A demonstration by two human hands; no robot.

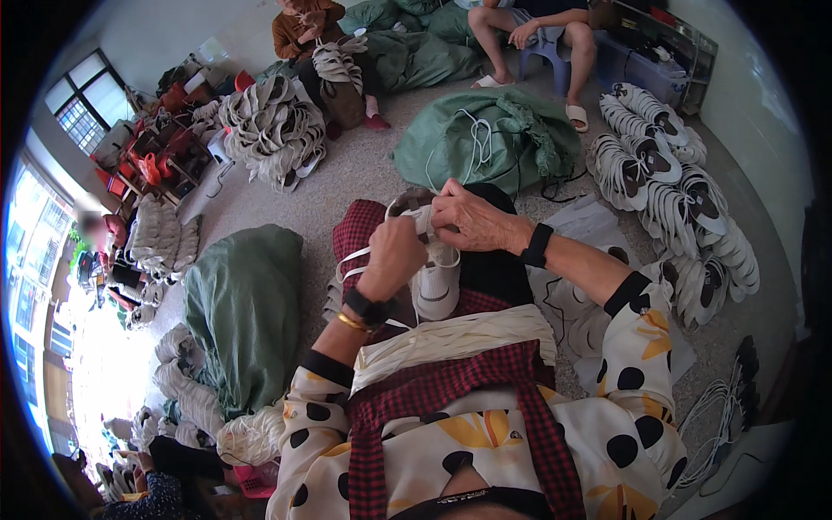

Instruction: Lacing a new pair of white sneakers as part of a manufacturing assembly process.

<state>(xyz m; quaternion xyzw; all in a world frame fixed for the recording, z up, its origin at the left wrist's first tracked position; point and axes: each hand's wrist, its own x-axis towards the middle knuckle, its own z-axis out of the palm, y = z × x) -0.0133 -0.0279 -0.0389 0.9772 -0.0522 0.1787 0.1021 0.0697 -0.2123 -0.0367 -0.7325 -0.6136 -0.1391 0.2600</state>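
Two hands met over the lap w/ a white shoe upper (436, 279) between them. Left hand (394, 257) was closed in a fist on thin white laces (351, 260) trailing off to the left; right hand (472, 218) pinched closed on the top edge of the upper, fingers curled. Upper sat just below the right hand and right beside the left, touching both, above the red checked apron (451, 381). Bundle of white laces (451, 338) lay across the lap, nearer the body than the hands. Black bands on both wrists, gold bangle on left.

Green sack (247, 308) lay on floor at left, near the left elbow, w/ white bundles (251, 438) by it. Bigger green sack (490, 139) straight ahead past the hands, tied w/ white cord. Rows of stacked white uppers (676, 199) at right, on grey floor (347, 173). Another pile of uppers (273, 126) far left-centre. Two seated persons at far end, one on a blue stool (546, 56). No labels or signs legible.
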